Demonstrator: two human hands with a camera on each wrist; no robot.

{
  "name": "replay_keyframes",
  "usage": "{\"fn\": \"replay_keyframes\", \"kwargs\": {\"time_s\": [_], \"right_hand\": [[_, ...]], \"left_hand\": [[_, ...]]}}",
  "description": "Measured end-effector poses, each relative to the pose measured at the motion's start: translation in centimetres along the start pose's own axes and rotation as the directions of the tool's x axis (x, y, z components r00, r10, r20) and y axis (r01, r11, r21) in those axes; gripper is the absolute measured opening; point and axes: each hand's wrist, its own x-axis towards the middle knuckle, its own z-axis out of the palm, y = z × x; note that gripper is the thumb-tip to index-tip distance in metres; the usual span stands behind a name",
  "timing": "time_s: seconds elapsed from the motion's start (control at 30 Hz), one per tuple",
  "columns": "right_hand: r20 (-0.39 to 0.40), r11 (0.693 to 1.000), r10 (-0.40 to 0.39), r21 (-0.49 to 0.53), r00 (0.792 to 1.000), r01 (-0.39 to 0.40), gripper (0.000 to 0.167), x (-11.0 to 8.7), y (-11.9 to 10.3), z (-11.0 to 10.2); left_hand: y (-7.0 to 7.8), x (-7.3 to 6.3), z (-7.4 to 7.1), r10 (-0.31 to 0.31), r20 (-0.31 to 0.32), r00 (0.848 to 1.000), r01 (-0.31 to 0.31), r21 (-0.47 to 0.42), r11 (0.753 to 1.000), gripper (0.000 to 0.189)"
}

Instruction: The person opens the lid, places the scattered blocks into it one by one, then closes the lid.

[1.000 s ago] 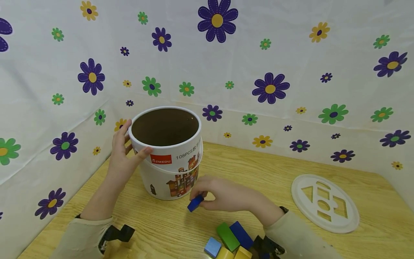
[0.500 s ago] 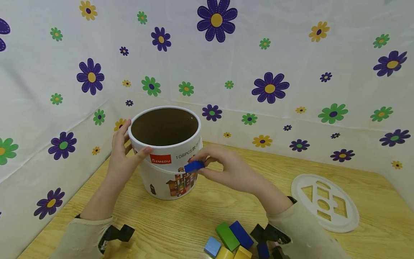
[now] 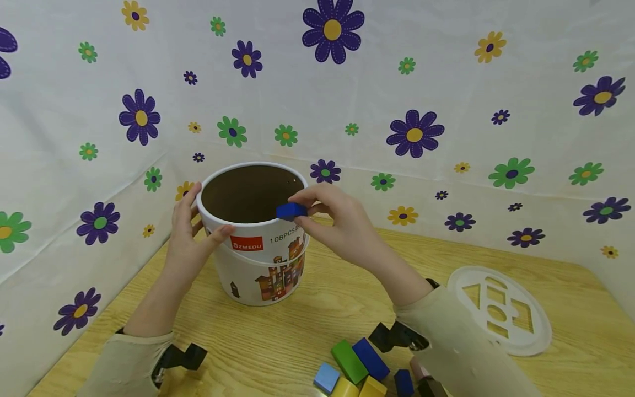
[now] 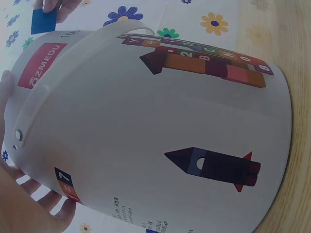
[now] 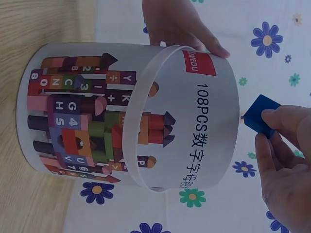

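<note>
A white bucket with a printed toy-brick picture and a red label stands at the left of the table. My left hand grips its left side near the rim, thumb on the front and fingers round the side. Thumb and fingers of my right hand pinch a blue block over the bucket's front right rim. In the right wrist view, the blue block shows just beyond the bucket's mouth. The bottom inside the bucket is hidden from the head view.
Several loose blocks lie near the front edge, among them a green block, a blue one and a light blue one. A white lid with shaped cutouts lies at the right. A flowered cloth hangs behind.
My right hand has lifted the blue block from low beside the bucket up to its rim. The left hand has stayed on the bucket.
</note>
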Motion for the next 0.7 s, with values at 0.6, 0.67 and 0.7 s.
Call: {"fn": "replay_keyframes", "kwargs": {"time_s": [0.6, 0.67, 0.7], "right_hand": [[-0.008, 0.988, 0.058, -0.139, 0.998, -0.059, 0.025, 1.8, 0.6, 1.1], [-0.007, 0.988, 0.053, -0.143, 0.999, -0.053, 0.025, 1.8, 0.7, 1.2], [-0.006, 0.988, 0.052, -0.144, 0.999, -0.052, 0.025, 1.8, 0.7, 1.2]], "left_hand": [[-0.1, -0.1, 0.0, 0.005, 0.007, 1.000, -0.005, -0.008, 1.000, 0.085], [-0.1, -0.1, 0.0, 0.006, 0.006, 1.000, -0.005, -0.010, 1.000, 0.085], [-0.1, -0.1, 0.0, 0.006, 0.005, 1.000, -0.006, -0.010, 1.000, 0.085]]}}
